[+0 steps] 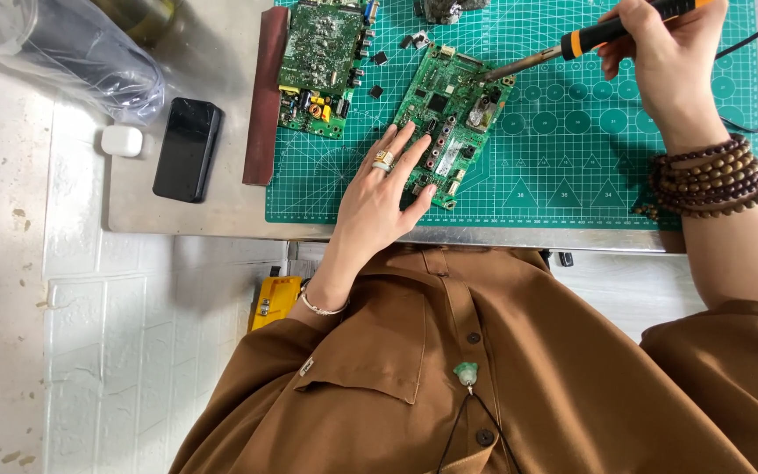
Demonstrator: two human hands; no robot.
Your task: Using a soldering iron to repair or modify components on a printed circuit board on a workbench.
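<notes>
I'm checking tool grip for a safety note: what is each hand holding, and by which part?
The right hand holds the soldering iron by its orange-and-black handle. The left hand grips nothing; it lies flat on the green circuit board.

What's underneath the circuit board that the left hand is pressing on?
The circuit board under the left hand lies on a green cutting mat. The mat's grid shows around it; whatever lies directly beneath is covered.

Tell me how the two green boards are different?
The near circuit board lies tilted on the green mat; the far circuit board lies straighter. The left hand presses the near one and the soldering iron in the right hand touches it; the far one lies untouched. Both are green, covered with small parts.
</notes>
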